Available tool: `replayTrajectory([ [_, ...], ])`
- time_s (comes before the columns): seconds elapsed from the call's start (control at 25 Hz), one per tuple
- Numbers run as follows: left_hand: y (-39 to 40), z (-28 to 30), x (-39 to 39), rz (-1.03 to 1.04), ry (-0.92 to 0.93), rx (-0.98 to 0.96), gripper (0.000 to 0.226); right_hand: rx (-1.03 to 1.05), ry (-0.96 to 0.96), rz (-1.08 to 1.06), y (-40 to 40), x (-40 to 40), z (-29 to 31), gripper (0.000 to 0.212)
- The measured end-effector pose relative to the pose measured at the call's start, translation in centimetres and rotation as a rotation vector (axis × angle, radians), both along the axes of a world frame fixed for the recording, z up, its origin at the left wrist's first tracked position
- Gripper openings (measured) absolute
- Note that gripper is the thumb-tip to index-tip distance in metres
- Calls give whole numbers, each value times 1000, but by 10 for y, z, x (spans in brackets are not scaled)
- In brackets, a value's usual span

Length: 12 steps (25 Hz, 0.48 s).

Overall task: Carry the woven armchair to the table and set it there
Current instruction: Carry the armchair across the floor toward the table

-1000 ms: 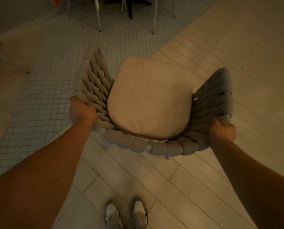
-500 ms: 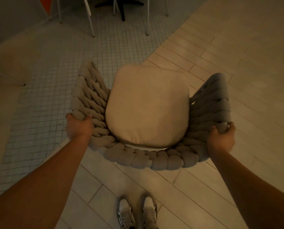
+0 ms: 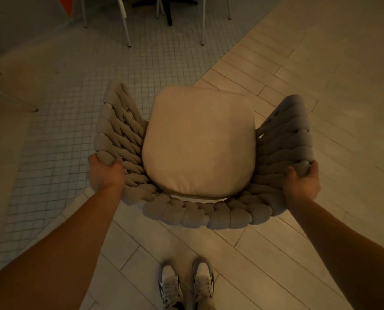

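Grey woven armchair [image 3: 200, 166] of thick braided cord, seen from directly above, with a square beige seat cushion [image 3: 199, 142] filling its centre. The chair sits in the middle of the view, its curved backrest rim at 6 o'clock nearest the person and its open front pointing to 12 o'clock; its front-to-back axis therefore runs along the line of travel. Whether its legs touch the floor cannot be told, as they are hidden beneath the seat.

The left hand [image 3: 106, 173] is closed around the braided rim at 9 o'clock, fingers wrapped over a cord; the right hand [image 3: 302, 182] is closed likewise on the rim at 3 o'clock. Both lie about equally far from the cushion, so neither is nearer and the load is shared evenly.

Beyond the chair front, at 12 o'clock and well apart, stands the dark pedestal base of a desk [image 3: 166, 5] among thin white chair legs [image 3: 125, 21] on small white mosaic tiling [image 3: 75, 90]. The chair straddles the edge between that tiling and pale plank flooring [image 3: 287, 70]. The person's white sneakers [image 3: 186, 285] stand at 6 o'clock. The coming move is judged a straight carry toward 12 o'clock.
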<state>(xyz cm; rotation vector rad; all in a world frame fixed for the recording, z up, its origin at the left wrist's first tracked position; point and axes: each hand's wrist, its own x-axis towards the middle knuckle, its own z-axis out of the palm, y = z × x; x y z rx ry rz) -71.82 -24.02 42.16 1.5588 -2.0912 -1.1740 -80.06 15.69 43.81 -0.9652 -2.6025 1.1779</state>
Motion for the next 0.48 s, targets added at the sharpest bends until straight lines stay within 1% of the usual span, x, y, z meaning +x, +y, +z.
replayTrajectory([
  [0.16, 10, 6, 22, 68, 29, -21, 45, -3, 28, 81, -2, -4, 2, 59],
  [0.28, 18, 8, 42, 133, 7, -28, 46, 3, 28, 132, -6, -10, 1, 59],
  [0.48, 15, 8, 74, 243, -6, -8, 48, 23, 24, 258, -28, -27, 0, 64],
])
